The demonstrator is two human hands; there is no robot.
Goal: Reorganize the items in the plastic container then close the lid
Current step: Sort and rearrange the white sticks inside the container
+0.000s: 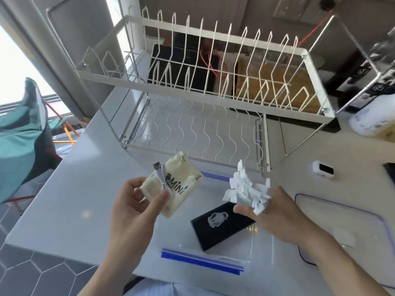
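Note:
A clear plastic container (203, 256) with blue rim edges stands at the table's near edge. A black box (220, 226) with a silver emblem lies inside it. My left hand (132, 208) holds a cream tissue pack (173, 184) printed "MiNi" above the container's left side, together with a coiled white USB cable (161, 178). My right hand (277, 216) grips a bundle of small white plastic pieces (248, 189) over the container's right side. The clear lid (342, 223) with a purple rim lies flat on the table to the right.
A white wire dish rack (213, 82) stands just behind the container. A small white device (322, 168) and a white bottle (374, 116) sit at the right. A teal garment (19, 133) hangs beyond the table's left edge, above the hexagon-tiled floor.

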